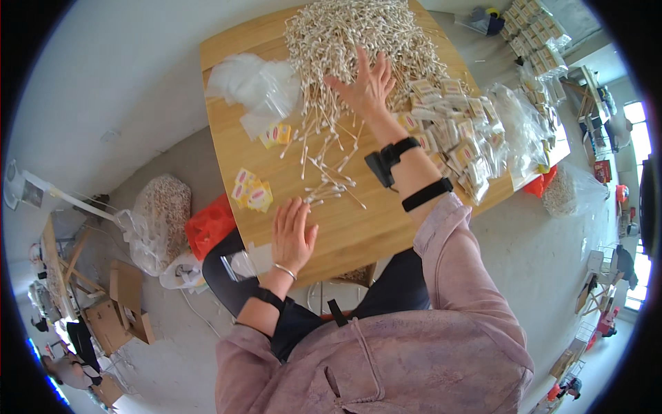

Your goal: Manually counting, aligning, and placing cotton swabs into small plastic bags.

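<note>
A large heap of cotton swabs (pixel 365 31) covers the far part of the wooden table (pixel 358 238). My right hand (pixel 367 86) reaches over the near side of this heap with its fingers spread and nothing visibly gripped. Loose swabs (pixel 331 181) lie scattered nearer to me. Beside their near end, my left hand (pixel 292 238) rests low over the tabletop, fingers stretched out. Small yellow and white cards (pixel 252 191) sit to its upper left, and more cards (pixel 277 134) lie farther back. Clear plastic bags (pixel 256 86) are piled at the far left.
Filled swab packs (pixel 462 134) are heaped on the table's right side, next to clear plastic (pixel 516 131). On the left floor stand a sack of swabs (pixel 164 214), a red bag (pixel 209 228) and an open cardboard box (pixel 127 303). Other people appear small near the rim.
</note>
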Demonstrator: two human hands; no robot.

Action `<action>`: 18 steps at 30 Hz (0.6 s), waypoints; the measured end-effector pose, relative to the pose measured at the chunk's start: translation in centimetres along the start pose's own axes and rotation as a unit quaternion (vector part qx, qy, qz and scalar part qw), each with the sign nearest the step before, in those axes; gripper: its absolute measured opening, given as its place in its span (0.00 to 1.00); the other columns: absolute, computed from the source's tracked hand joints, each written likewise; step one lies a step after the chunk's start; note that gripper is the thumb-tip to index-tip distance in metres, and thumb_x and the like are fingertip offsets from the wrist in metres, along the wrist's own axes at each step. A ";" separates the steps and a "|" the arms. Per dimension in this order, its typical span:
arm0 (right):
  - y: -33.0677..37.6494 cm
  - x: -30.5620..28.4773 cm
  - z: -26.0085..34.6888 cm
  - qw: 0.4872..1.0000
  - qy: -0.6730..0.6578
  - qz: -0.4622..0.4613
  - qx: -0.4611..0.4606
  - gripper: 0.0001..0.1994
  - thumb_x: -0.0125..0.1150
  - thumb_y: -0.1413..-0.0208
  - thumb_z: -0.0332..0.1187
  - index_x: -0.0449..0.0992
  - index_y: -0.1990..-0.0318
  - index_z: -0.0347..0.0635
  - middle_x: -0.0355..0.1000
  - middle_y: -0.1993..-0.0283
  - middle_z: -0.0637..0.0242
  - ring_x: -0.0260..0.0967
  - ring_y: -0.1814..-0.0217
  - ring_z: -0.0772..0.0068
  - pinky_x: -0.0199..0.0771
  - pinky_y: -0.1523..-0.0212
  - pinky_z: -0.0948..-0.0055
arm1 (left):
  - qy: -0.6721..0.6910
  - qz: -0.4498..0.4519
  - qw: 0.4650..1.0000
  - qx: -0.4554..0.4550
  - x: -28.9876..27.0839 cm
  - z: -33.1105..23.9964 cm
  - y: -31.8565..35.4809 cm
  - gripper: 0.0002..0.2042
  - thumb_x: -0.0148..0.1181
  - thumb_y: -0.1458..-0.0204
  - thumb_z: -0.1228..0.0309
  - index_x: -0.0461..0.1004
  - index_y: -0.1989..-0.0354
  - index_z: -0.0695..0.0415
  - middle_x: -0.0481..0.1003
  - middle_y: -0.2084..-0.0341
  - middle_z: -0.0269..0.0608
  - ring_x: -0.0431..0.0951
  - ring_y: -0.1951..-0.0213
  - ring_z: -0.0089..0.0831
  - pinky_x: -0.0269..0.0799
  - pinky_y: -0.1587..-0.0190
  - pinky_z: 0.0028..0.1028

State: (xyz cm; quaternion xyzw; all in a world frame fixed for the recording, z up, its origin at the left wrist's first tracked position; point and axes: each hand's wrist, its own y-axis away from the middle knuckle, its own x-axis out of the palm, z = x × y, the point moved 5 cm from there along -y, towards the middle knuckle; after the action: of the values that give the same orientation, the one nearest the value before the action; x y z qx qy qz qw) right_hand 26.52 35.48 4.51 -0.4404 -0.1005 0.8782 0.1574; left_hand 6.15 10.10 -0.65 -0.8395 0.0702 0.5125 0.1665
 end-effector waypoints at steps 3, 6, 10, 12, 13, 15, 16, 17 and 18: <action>-5.1 0.4 0.6 0.998 -0.017 0.005 0.068 0.52 0.65 0.65 0.64 0.47 0.32 0.60 0.25 0.29 0.41 0.19 0.28 0.34 0.27 0.36 0.33 | 0.023 0.007 1.000 -0.006 -0.1 -0.2 0.0 0.25 0.59 0.53 0.69 0.64 0.45 0.57 0.63 0.43 0.46 0.60 0.40 0.47 0.51 0.36 0.46; -7.2 1.6 0.7 0.993 0.002 0.012 0.116 0.51 0.66 0.64 0.62 0.46 0.32 0.61 0.19 0.29 0.42 0.16 0.28 0.32 0.31 0.36 0.33 | 0.025 0.027 0.999 -0.015 -0.2 -0.3 -0.1 0.24 0.60 0.53 0.69 0.64 0.46 0.57 0.63 0.43 0.46 0.59 0.40 0.46 0.51 0.36 0.47; -7.5 2.7 -0.7 0.981 -0.011 0.024 0.192 0.44 0.68 0.61 0.52 0.53 0.35 0.59 0.25 0.30 0.39 0.23 0.28 0.33 0.49 0.39 0.40 | 0.005 0.038 0.999 -0.020 0.0 -0.1 0.1 0.22 0.59 0.52 0.65 0.67 0.47 0.55 0.63 0.43 0.43 0.59 0.39 0.42 0.51 0.36 0.45; -7.5 2.6 -1.1 0.979 -0.058 0.015 0.193 0.39 0.67 0.59 0.47 0.57 0.38 0.54 0.33 0.32 0.39 0.32 0.30 0.31 0.52 0.39 0.43 | 0.004 0.037 0.999 -0.022 -0.2 0.0 0.0 0.22 0.59 0.51 0.65 0.67 0.47 0.55 0.63 0.43 0.43 0.59 0.39 0.42 0.51 0.36 0.45; -7.1 2.5 -1.1 0.980 -0.057 0.015 0.193 0.39 0.67 0.59 0.47 0.57 0.38 0.54 0.33 0.32 0.39 0.32 0.30 0.31 0.52 0.39 0.43 | 0.001 0.036 0.999 -0.022 -0.3 0.1 0.1 0.21 0.59 0.51 0.65 0.67 0.48 0.54 0.63 0.43 0.43 0.59 0.39 0.42 0.51 0.36 0.45; -5.9 2.3 -1.3 0.965 -0.128 0.040 0.225 0.34 0.65 0.58 0.43 0.60 0.41 0.47 0.42 0.36 0.41 0.39 0.33 0.34 0.53 0.39 0.46 | 0.003 0.033 0.999 -0.020 -0.3 0.2 0.1 0.21 0.59 0.51 0.66 0.67 0.48 0.54 0.63 0.43 0.43 0.59 0.39 0.43 0.51 0.36 0.45; -5.8 2.3 -3.1 0.966 -0.122 0.033 0.225 0.34 0.65 0.58 0.43 0.60 0.41 0.47 0.42 0.36 0.41 0.39 0.33 0.34 0.53 0.39 0.46 | 0.008 0.032 0.999 -0.013 -0.1 -0.1 -0.1 0.21 0.59 0.51 0.66 0.67 0.48 0.54 0.63 0.43 0.43 0.59 0.39 0.43 0.51 0.36 0.45; -5.7 2.2 -5.2 0.971 -0.117 0.004 0.206 0.32 0.64 0.57 0.42 0.62 0.43 0.43 0.47 0.38 0.42 0.41 0.34 0.36 0.53 0.39 0.48 | 0.015 0.030 0.999 -0.007 0.1 -0.4 -0.3 0.21 0.59 0.51 0.66 0.67 0.48 0.54 0.63 0.43 0.43 0.59 0.39 0.43 0.51 0.36 0.45; -5.2 1.9 -4.6 0.975 -0.119 -0.014 0.184 0.30 0.63 0.57 0.40 0.63 0.45 0.39 0.52 0.41 0.42 0.44 0.35 0.37 0.52 0.38 0.49 | 0.011 0.026 1.000 -0.009 -0.1 -0.2 -0.2 0.21 0.59 0.52 0.66 0.67 0.48 0.54 0.63 0.43 0.44 0.59 0.40 0.43 0.51 0.36 0.45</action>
State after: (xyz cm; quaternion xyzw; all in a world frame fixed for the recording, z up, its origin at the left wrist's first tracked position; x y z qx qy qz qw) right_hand 30.17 41.22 2.02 -0.2942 0.0387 0.9255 0.2354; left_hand 6.33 10.26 -0.45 -0.8443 0.0891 0.5082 0.1449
